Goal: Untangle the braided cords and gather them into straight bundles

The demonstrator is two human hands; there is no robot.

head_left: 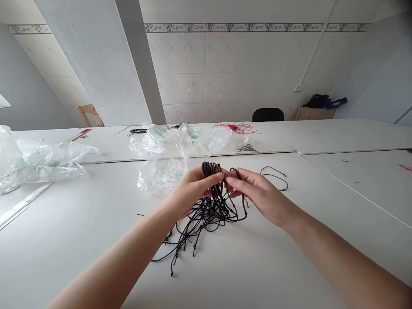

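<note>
A bundle of black braided cords (210,210) with knotted ends hangs over the white table, its lower strands spread across the tabletop. My left hand (201,184) is closed around the looped top of the bundle, the thumb pressed over it. Just to the right, my right hand (252,189) pinches one black cord whose loop rises above the fingers. The fingertips of both hands nearly meet. A separate black cord (273,175) lies on the table behind my right hand.
Crumpled clear plastic bags (180,146) lie beyond my hands, and another plastic bag (41,159) is at the left. Red cords (238,128) and scissors (247,148) sit farther back. A metal ruler (24,204) lies at left. Behind the table stands a black chair (268,114).
</note>
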